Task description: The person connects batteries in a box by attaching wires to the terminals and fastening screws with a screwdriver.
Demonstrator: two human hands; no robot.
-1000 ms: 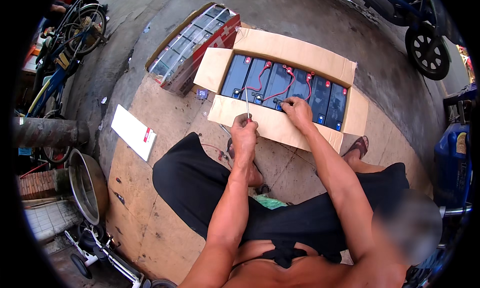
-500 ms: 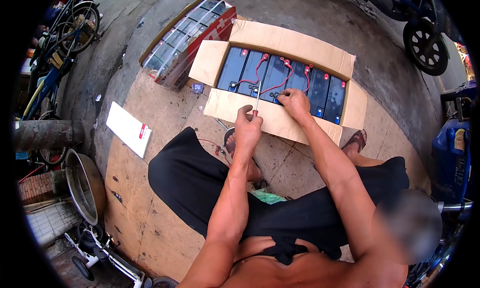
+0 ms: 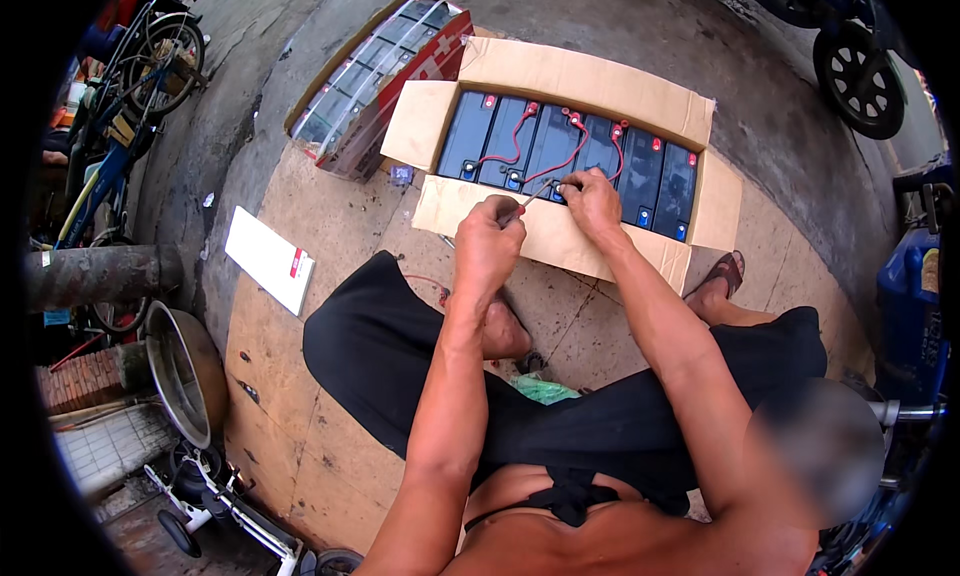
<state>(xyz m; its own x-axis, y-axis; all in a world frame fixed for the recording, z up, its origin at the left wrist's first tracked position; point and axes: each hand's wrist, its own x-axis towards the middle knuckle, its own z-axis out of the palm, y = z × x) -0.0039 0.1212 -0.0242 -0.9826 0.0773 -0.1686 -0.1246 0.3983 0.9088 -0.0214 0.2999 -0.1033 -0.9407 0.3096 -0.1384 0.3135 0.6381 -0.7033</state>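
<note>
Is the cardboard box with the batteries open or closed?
Open. The cardboard box has its flaps folded outward, and the row of dark batteries with red wires shows inside.

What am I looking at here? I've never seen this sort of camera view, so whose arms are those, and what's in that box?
The single view comes from a wide fisheye camera worn on a person's head, looking down, so straight edges bend near the rim. The two bare arms rising from the bottom are that person's own. They sit on a paved floor before an open cardboard box holding a row of dark batteries joined by red wires. The left hand grips a thin tool, seemingly a screwdriver, with its tip at a battery terminal. The right hand rests fingers on that same spot. A second box of batteries and a white flat box lie to the left.
</note>
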